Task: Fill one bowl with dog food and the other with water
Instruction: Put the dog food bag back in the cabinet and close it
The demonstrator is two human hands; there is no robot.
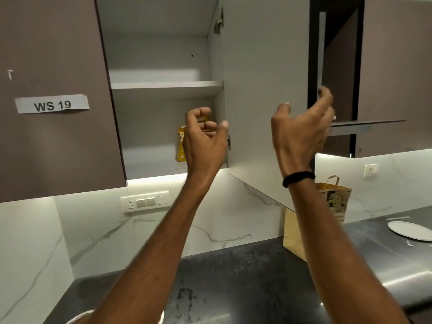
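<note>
Grip loose: left hand (pixel 203 139), right hand (pixel 301 129), one yellow packet (pixel 181 146).

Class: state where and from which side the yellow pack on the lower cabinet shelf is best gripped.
Probably the upper body of the yellow pack, from the open front: it stands upright close to the cabinet's right wall, leaving little room sideways.

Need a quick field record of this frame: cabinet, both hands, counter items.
cabinet door: swung open
yellow packet: upright on the lower shelf, partly hidden by the left hand
left hand: raised in front of the packet, fingers curled; contact unclear
right hand: raised by the open door's edge, fingers loosely curled, holding nothing
counter: paper bag against the wall, white round plate at far right
label: "WS 19" on the closed door
</note>
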